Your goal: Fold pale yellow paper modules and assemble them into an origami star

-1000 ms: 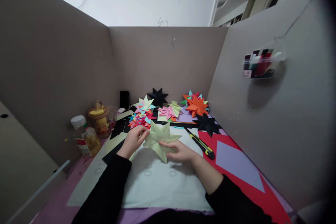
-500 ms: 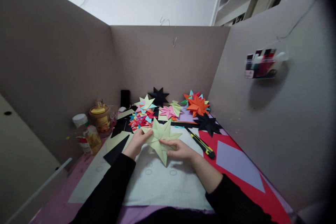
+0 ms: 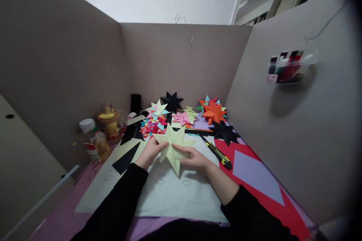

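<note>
Both hands hold a pale green folded paper star (image 3: 174, 147) just above a white mat (image 3: 181, 196). My left hand (image 3: 148, 153) grips the star's left side, fingers closed on a point. My right hand (image 3: 194, 158) pinches the star's right side, thumb on top. Black sleeves cover both forearms.
Finished paper stars lie behind: black (image 3: 172, 101), orange (image 3: 213, 113), pink (image 3: 181, 118), a second black one (image 3: 224, 131). A yellow-black utility knife (image 3: 217, 153) lies to the right, near a red sheet (image 3: 254, 173). Glue bottle (image 3: 94, 145) and jar (image 3: 109, 126) stand left. Cardboard walls enclose the desk.
The star has been lifted slightly and turned in both hands; my left hand shifted a little right along its edge. The view tilted slightly.
</note>
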Demonstrator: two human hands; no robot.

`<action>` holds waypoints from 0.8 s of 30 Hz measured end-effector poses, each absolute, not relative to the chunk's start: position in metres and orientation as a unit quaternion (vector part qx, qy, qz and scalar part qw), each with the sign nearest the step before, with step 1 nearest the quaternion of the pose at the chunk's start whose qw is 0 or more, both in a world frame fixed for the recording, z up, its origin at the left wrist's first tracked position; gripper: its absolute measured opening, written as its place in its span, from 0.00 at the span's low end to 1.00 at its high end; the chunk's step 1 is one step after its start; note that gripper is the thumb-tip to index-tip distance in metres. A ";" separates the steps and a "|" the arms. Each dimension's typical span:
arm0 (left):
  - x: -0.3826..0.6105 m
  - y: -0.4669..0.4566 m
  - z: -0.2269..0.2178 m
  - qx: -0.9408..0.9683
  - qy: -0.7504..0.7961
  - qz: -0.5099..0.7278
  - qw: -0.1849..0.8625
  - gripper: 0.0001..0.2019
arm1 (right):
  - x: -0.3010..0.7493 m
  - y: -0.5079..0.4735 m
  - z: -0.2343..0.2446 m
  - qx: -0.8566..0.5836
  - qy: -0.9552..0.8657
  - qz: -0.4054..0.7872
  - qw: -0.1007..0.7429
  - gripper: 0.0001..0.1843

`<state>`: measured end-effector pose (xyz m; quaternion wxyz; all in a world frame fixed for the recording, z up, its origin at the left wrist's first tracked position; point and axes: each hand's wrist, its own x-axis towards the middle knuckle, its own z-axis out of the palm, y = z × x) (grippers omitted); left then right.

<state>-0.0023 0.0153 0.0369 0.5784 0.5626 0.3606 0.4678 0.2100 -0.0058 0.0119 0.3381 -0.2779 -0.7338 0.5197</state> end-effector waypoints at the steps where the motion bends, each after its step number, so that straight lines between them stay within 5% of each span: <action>1: -0.003 0.015 0.038 0.563 0.354 0.466 0.583 0.20 | 0.211 -0.005 0.012 -0.280 -0.730 0.520 0.344 0.39; 11: -0.016 0.028 0.034 0.527 0.421 0.584 0.452 0.14 | 0.212 -0.005 0.014 -0.297 -0.724 0.507 0.362 0.39; 24: -0.011 0.024 0.035 0.490 0.398 0.570 0.525 0.15 | 0.213 -0.003 0.009 -0.288 -0.718 0.511 0.373 0.38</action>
